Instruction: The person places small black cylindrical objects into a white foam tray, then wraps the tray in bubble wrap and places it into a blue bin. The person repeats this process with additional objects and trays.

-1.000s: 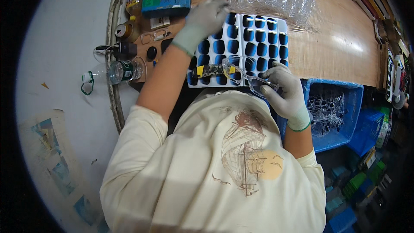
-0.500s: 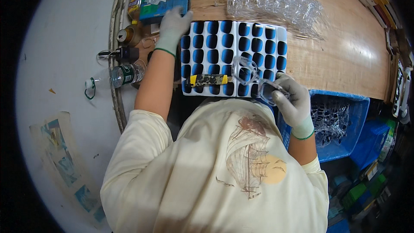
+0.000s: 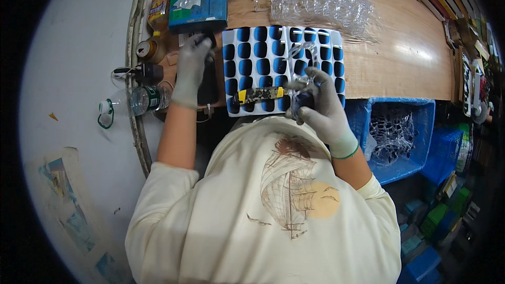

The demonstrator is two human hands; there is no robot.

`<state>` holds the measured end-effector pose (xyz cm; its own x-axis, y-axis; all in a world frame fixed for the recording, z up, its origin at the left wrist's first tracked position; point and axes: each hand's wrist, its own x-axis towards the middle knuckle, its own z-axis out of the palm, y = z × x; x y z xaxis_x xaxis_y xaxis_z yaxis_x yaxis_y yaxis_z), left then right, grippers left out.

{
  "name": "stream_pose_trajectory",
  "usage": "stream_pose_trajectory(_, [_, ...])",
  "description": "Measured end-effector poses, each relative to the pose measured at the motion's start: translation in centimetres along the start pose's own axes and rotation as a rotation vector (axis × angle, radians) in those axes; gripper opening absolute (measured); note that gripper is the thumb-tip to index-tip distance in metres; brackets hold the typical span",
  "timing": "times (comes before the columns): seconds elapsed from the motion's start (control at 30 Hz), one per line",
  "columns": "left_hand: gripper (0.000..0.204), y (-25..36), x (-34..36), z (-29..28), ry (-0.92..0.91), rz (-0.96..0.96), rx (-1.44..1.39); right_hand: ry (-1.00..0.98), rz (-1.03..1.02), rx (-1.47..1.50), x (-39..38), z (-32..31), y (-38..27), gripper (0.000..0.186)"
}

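My right hand point(image 3: 323, 108) is closed round a clear plastic eyeglass frame point(image 3: 305, 50), held above the right half of a white tray point(image 3: 287, 47). Rows of dark blue gradient lenses point(image 3: 245, 67) fill most of the tray. Across its front lies a yellow and black patterned utility knife point(image 3: 259, 95). Left of the tray, my left hand point(image 3: 192, 63) has its fingers bent together by a dark rounded piece point(image 3: 206, 38), too blurred to name. Beneath that hand's right side is a black flat object point(image 3: 209, 84) resembling a phone.
A blue box point(image 3: 197, 18) stands behind my left hand. A drink bottle point(image 3: 159, 8), a can point(image 3: 147, 49) and a clear bottle point(image 3: 147, 100) line the left edge. Clear frames point(image 3: 321, 8) are heaped behind the tray; a blue crate point(image 3: 428, 126) at right holds more.
My left hand has drawn back and left from the blue box and the tray's corner. My right hand has moved left and slightly up with the eyeglass frame, which has turned.
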<state>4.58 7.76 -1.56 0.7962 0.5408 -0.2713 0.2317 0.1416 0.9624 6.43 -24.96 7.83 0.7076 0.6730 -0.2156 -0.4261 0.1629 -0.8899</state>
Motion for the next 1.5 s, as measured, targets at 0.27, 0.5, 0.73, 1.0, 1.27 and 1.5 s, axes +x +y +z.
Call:
stream_pose_trajectory(0.27, [0.022,2.1,-12.2,3.6,-0.463,-0.263,-0.426,0.084,-0.039,-0.59,2.1,5.7,3.5,0.042])
stream_pose_trajectory(0.5, [0.024,3.0,-12.7,0.8,-0.614,-0.303,-0.694,-0.031,0.149,-0.377,1.4,7.4,1.9,0.023])
stream_pose_trajectory(0.73, [0.022,4.3,-13.4,-0.4,-0.656,0.006,-0.268,-0.067,0.159,-0.293,0.0,7.6,2.9,0.024])
stream_pose_trajectory(1.0, [0.018,3.6,-14.8,0.7,-0.508,0.119,-0.15,0.052,0.054,-0.385,-0.8,8.4,3.2,0.023])
stream_pose_trajectory(1.27, [0.021,3.3,-15.2,0.7,-0.567,-0.018,-0.29,0.005,0.081,-0.387,-1.3,7.1,3.7,0.021])
stream_pose_trajectory(1.5, [0.02,3.8,-15.4,0.0,-0.529,0.255,0.071,-0.002,0.0,-0.505,-1.2,7.4,3.0,0.02])
